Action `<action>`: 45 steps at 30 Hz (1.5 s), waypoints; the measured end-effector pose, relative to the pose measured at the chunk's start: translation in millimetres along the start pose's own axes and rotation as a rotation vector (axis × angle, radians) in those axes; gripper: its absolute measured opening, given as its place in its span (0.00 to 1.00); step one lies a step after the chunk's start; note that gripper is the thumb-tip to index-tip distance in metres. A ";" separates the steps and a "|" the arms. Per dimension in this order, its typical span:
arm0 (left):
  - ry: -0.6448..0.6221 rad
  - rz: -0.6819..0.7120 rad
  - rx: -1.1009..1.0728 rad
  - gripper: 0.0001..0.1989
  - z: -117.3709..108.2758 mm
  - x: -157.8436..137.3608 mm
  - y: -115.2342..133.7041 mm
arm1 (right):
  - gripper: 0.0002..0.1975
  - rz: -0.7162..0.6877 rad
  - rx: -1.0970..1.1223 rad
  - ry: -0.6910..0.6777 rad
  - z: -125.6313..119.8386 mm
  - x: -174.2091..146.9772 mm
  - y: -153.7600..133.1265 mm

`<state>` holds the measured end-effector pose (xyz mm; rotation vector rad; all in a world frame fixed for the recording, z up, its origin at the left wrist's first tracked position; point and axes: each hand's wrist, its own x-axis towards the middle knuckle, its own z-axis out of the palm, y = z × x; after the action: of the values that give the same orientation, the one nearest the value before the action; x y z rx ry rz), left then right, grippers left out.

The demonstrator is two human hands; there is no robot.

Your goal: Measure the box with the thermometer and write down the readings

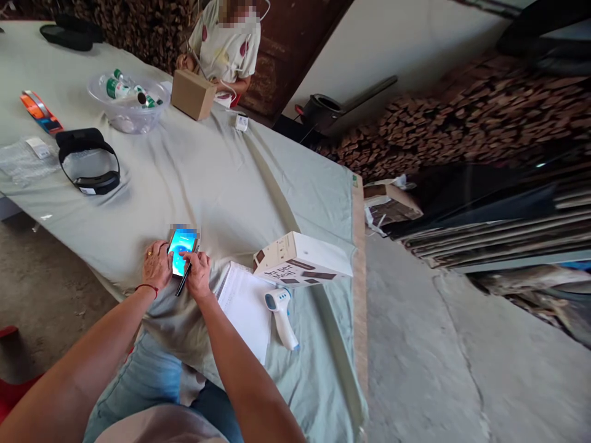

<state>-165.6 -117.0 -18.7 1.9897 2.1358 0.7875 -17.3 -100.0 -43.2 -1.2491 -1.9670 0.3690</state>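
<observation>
A smartphone [183,252] with a lit blue screen is on the cloth-covered table in front of me. My left hand [157,266] grips its left edge, the thumb by the screen. Between the fingers of my right hand [199,277] is a dark pen [183,280], pointing down toward me, while a finger of that hand reaches onto the screen. Just right of this hand lies a white notebook or stack of paper [247,311]. A white and blue infrared thermometer [282,317] rests beside it, below a white printed box [309,261].
Farther off are a clear basin [132,117] with bottles, a cardboard box [192,93], a small white box [241,122], a black headset [90,161], an orange strap-like item [40,112] and bubble wrap [23,157]. Another person [228,46] is across the table. Stacked firewood [438,123] lines the wall.
</observation>
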 end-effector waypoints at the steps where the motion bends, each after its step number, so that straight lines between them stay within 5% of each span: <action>1: 0.001 0.000 0.001 0.17 0.4 0.1 -0.2 | 0.15 -0.002 0.000 -0.007 -0.2 -0.7 0.1; 12: 0.040 0.035 -0.024 0.17 3.2 0.0 -3.2 | 0.08 -0.006 0.049 -0.044 11.0 29.1 -10.1; 23: 0.047 0.019 -0.043 0.16 3.8 0.1 -3.5 | 0.09 0.260 0.261 0.346 -25.7 -16.5 11.8; 29: 0.087 -0.009 -0.103 0.18 6.5 0.7 -5.0 | 0.10 0.344 0.320 0.321 -10.4 -25.9 18.0; 45: 0.145 -0.041 -0.177 0.18 4.8 3.6 -6.3 | 0.09 0.359 0.281 0.264 -15.3 -21.7 16.8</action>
<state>-169.7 -112.2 -24.7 1.8461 2.0902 1.1033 9.7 -113.0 -52.8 -1.3843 -1.4141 0.6023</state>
